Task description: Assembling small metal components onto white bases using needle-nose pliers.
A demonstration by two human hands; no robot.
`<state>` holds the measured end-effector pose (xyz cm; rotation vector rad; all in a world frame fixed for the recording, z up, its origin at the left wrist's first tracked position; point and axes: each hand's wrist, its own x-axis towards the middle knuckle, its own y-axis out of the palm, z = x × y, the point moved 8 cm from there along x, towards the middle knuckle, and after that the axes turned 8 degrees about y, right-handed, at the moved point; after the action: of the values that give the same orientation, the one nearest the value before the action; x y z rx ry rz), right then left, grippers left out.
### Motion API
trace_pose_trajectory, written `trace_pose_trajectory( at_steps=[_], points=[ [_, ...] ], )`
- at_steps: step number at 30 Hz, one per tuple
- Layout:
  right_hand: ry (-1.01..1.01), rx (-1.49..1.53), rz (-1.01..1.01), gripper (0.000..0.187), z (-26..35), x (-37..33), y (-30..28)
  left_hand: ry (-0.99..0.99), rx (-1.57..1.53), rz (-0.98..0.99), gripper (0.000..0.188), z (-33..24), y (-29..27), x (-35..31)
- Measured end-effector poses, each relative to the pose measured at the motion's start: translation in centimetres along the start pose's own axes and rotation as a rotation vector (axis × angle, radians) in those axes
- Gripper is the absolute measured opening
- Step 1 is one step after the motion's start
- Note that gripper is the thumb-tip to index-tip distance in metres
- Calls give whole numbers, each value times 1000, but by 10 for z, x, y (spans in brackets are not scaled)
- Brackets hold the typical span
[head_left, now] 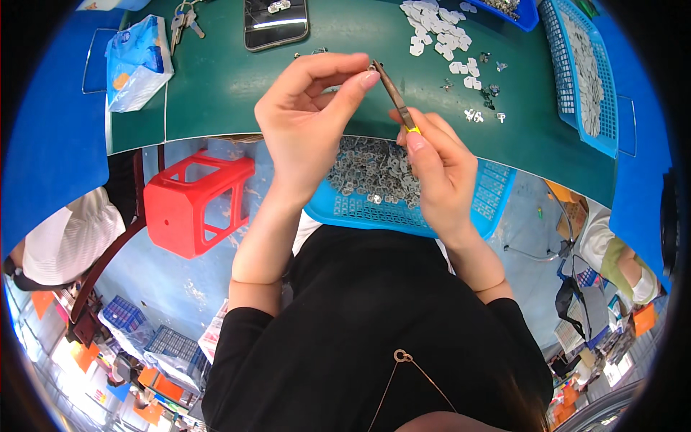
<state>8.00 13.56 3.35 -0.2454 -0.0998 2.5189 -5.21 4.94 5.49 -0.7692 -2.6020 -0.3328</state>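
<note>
My left hand (306, 108) is raised over the green table, thumb and forefinger pinched on a small dark metal piece (372, 68). In my right hand (440, 162) is a pair of slim-nosed pliers (394, 95) with a bit of yellow at the grip. Their tip meets the small piece at my left fingertips. The fingers hide most of that piece and the plier handles. Below my hands, a blue plastic basket (345, 210) by my lap holds many small metal parts (381, 171).
On the green table (216, 93) lie white tags (439, 29), loose metal bits (491, 93), a phone (276, 25), keys (186, 23) and a tissue pack (139, 63). A blue basket of flat parts (581, 79) stands right. A red stool (191, 209) is on the floor.
</note>
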Motion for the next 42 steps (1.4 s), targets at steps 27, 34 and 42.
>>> trace_pose_trajectory(
  at_steps=[27, 34, 42],
  points=[
    [337, 409, 187, 42, -37, -30, -22, 128, 974, 355, 21, 7, 4, 31],
    [223, 478, -25, 53, -40, -38, -70, 319, 769, 669, 17, 21, 105, 8],
    [135, 463, -294, 57, -47, -44, -122, 429, 757, 778, 13, 17, 151, -19]
  ],
)
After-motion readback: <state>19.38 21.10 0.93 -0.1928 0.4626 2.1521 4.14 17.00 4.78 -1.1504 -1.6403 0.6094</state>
